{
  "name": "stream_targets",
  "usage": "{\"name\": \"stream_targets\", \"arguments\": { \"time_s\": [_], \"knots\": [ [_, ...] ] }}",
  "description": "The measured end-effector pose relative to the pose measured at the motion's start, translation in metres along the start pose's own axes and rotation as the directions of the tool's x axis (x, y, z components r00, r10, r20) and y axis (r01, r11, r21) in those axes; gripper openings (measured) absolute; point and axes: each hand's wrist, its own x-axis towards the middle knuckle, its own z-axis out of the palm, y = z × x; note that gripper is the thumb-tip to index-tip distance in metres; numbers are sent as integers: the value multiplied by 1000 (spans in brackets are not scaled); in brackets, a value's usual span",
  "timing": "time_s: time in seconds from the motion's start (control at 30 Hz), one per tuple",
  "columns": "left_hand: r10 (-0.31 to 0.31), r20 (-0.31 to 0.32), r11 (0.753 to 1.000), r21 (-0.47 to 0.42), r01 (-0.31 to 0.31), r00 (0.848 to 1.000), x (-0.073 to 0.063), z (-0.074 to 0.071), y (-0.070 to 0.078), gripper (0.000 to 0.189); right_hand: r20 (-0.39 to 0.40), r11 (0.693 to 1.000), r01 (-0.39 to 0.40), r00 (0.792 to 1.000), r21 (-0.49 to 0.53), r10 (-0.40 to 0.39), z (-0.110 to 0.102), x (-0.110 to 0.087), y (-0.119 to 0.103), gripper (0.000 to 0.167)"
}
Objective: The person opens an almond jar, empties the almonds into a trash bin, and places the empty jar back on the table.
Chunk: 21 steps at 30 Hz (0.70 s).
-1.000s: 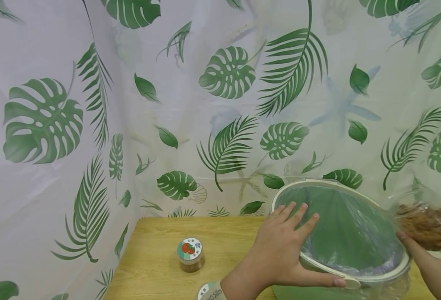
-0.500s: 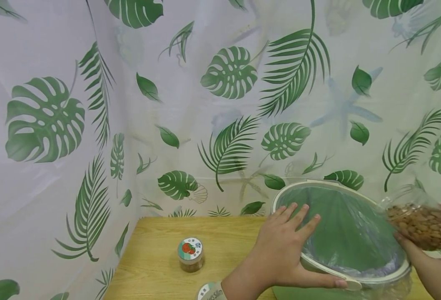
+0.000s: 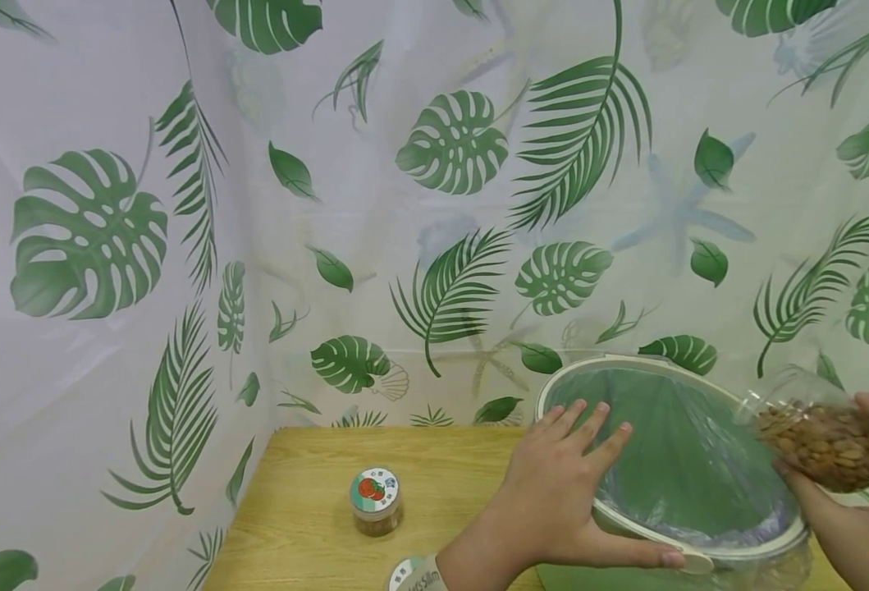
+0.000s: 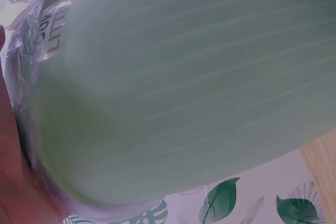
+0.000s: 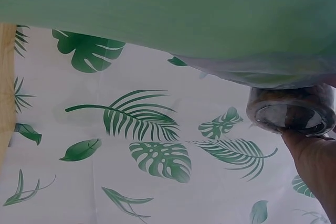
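Note:
A green trash can [image 3: 670, 435] with a clear plastic liner and a cream rim [image 3: 766, 542] is tilted so that its opening faces me. Across the near-left rim lies my left hand [image 3: 552, 501], fingers spread straight over the opening and thumb stretched along the outside. My right hand [image 3: 858, 509] holds a clear jar [image 3: 821, 435] of almonds at the can's right side. The jar leans, with its threaded neck pointing left toward the rim. In the right wrist view, the jar's base [image 5: 286, 119] shows beneath the can; the thumb [image 5: 304, 148] touches it.
A small round jar [image 3: 377, 502] with a tomato picture on its lid stands on the wooden table [image 3: 316, 468]. Another printed lid [image 3: 404, 572] is partly hidden by my left wrist. A leaf-patterned sheet [image 3: 434, 205] hangs behind and at the left.
The jar has shifted slightly left and turned in my right hand, and the almonds have moved inside it. My left hand and the trash can stay almost still.

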Motion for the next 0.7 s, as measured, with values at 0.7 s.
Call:
{"name": "stream_targets", "arguments": {
  "time_s": [0.7],
  "knots": [
    [5,-22,1000,28,-4,1000,-1,-2,0,113,68,999,37,997,1,-37,-2,2,-3,83]
  ]
}}
